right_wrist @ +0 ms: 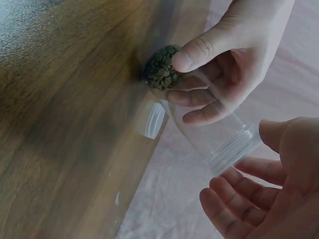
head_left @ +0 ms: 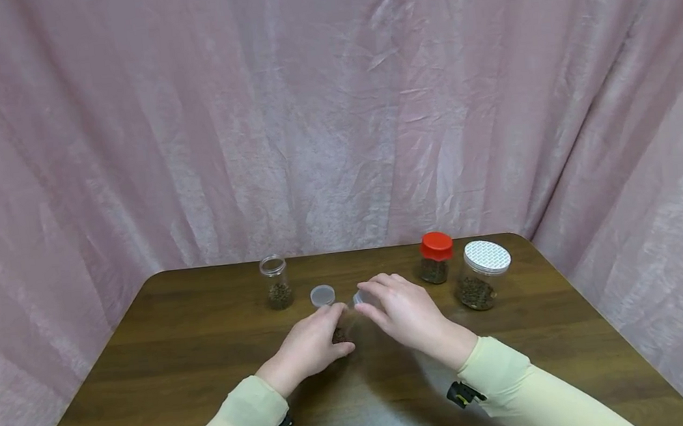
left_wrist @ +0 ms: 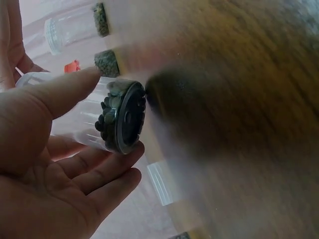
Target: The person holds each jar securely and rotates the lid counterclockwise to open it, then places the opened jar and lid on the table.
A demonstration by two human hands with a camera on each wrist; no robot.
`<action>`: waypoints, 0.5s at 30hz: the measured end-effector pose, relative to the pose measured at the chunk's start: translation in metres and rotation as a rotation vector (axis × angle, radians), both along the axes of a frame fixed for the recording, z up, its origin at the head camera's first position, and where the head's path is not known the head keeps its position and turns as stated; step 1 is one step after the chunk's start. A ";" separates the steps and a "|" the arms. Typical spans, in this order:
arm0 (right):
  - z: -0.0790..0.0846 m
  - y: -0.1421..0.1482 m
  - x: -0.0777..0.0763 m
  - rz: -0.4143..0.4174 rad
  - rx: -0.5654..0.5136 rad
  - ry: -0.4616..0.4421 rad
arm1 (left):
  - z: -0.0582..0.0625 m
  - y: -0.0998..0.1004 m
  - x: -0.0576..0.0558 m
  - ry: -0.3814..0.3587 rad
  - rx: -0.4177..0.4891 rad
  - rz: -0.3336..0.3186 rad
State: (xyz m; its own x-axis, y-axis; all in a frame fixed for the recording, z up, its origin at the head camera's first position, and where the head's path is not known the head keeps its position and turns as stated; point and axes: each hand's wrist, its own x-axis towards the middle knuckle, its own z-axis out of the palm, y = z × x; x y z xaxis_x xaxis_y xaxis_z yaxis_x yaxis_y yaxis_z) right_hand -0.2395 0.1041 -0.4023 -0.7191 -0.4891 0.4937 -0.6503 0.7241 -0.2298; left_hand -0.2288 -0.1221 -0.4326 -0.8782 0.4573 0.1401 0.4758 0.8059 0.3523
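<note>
My left hand (head_left: pixel 312 345) holds a clear plastic jar (right_wrist: pixel 199 109) low around its body, thumb on one side and fingers on the other. Dark, pebble-like pieces (left_wrist: pixel 112 117) lie in the bottom of this jar, which is tilted a little above the table. A translucent ridged lid (right_wrist: pixel 234 152) sits at the jar's mouth. My right hand (head_left: pixel 405 311) has its thumb on one side of that lid and its fingertips on the other. A separate translucent lid (head_left: pixel 323 295) rests on the table just beyond my left hand.
On the brown wooden table (head_left: pixel 195 364), an uncapped clear jar (head_left: pixel 275 281) stands at the back left. A red-topped jar (head_left: pixel 436 257) and a wider jar with a white patterned lid (head_left: pixel 483 275) stand at the back right. Behind the table hangs a pink curtain (head_left: pixel 320 119).
</note>
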 end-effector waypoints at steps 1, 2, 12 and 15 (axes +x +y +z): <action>0.000 0.000 0.000 -0.005 0.002 -0.004 | -0.001 0.000 0.000 0.004 -0.001 0.003; -0.001 0.000 0.000 -0.012 0.004 -0.007 | -0.001 0.000 0.000 0.007 0.002 0.005; -0.006 0.004 -0.003 -0.075 0.024 0.032 | -0.005 0.003 -0.003 0.026 0.000 0.022; -0.007 0.005 -0.005 -0.084 0.022 0.036 | -0.005 0.005 -0.002 0.052 -0.028 0.014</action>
State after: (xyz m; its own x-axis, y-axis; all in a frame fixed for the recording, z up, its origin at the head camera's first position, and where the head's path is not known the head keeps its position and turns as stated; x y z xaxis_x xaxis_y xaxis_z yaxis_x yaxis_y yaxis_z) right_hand -0.2443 0.1088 -0.4088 -0.7399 -0.4390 0.5097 -0.5949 0.7808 -0.1911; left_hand -0.2307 -0.1166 -0.4378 -0.8766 0.4492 0.1728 0.4812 0.8218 0.3050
